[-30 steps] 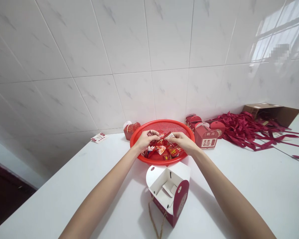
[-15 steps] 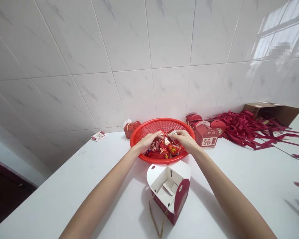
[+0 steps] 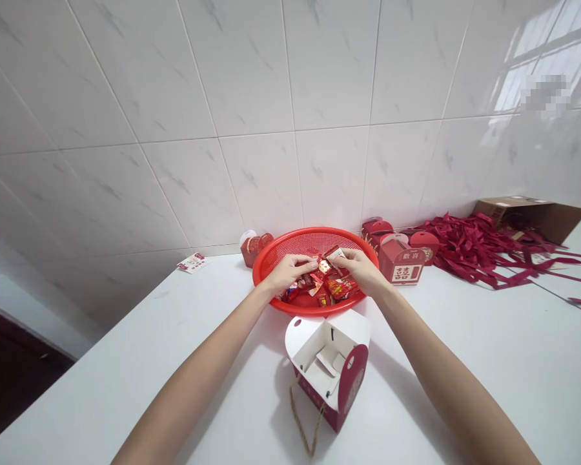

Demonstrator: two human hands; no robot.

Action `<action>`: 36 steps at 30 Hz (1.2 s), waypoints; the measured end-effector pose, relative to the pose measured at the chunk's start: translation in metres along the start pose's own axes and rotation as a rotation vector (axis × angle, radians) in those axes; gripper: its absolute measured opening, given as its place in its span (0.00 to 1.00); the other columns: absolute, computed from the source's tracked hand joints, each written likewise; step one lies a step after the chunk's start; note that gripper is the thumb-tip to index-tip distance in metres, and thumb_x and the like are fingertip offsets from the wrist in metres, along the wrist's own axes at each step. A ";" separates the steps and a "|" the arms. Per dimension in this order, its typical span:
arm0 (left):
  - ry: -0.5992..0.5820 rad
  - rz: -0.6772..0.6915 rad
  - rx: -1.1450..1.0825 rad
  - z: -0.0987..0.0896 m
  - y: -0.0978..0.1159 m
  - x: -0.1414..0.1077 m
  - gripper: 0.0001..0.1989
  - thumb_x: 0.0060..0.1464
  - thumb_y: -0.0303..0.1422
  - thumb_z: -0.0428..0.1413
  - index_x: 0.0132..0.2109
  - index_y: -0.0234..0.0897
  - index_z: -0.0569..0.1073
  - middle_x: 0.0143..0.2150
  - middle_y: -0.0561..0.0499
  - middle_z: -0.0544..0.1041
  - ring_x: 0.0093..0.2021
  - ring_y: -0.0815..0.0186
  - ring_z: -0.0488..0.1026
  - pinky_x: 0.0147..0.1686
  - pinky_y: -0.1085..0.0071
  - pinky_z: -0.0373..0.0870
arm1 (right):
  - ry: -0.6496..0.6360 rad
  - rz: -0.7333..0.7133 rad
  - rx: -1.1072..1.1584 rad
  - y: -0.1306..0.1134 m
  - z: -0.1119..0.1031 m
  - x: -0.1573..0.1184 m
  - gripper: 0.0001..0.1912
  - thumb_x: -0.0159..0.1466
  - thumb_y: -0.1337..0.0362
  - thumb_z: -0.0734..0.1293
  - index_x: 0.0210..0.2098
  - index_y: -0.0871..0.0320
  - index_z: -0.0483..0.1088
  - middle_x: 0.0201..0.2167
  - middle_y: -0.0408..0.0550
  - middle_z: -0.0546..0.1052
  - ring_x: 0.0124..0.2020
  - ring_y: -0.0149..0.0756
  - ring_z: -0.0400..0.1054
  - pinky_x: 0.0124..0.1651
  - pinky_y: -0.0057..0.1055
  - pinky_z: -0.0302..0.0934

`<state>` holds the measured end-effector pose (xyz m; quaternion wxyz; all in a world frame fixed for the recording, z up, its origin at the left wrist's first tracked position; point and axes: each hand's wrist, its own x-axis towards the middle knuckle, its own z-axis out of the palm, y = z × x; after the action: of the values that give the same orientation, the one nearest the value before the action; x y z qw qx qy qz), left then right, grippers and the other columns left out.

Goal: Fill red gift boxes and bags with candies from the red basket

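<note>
Both hands reach into a red plastic basket (image 3: 314, 312) that holds several wrapped candies (image 3: 339, 288). My left hand (image 3: 287, 272) is over the basket's left part, thumb and fingers pinched together beside a shiny gold-and-red wrapper (image 3: 323, 266). What those fingertips hold, if anything, is too small to make out. On the right side, my right hand (image 3: 363, 270) grips a red-and-white candy packet (image 3: 336, 254) between thumb and fingers. In front of the basket, between my forearms, stands a dark red gift box (image 3: 353, 382) with white inner walls, its top flaps spread and a rope handle (image 3: 297, 420) hanging down.
Behind the basket at left sits a small red box (image 3: 250, 250). Closed red boxes (image 3: 405, 266) stand at its right, beside a heap of dark red ribbons (image 3: 469, 248) and an open cardboard carton (image 3: 556, 219). A printed card (image 3: 193, 263) lies near the tiled wall (image 3: 256, 181).
My left fingers have shifted slightly right and closed together. My right hand still has the packet. Another person's fingertip at the right edge has left the view.
</note>
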<state>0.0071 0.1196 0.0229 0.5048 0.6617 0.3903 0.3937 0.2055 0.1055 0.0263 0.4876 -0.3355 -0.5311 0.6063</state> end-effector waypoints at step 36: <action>-0.696 -0.052 0.930 0.018 -0.001 -0.004 0.19 0.54 0.28 0.54 0.52 0.40 0.81 0.43 0.48 0.82 0.40 0.60 0.76 0.42 0.70 0.69 | 0.180 0.060 0.037 -0.004 0.001 0.002 0.12 0.50 0.58 0.73 0.22 0.56 0.67 0.22 0.40 0.68 0.25 0.31 0.64 0.22 0.25 0.62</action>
<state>0.0218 0.1102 0.0181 0.2693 0.8945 0.3495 -0.0723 0.2054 0.1068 0.0300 0.5209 -0.3952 -0.4638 0.5978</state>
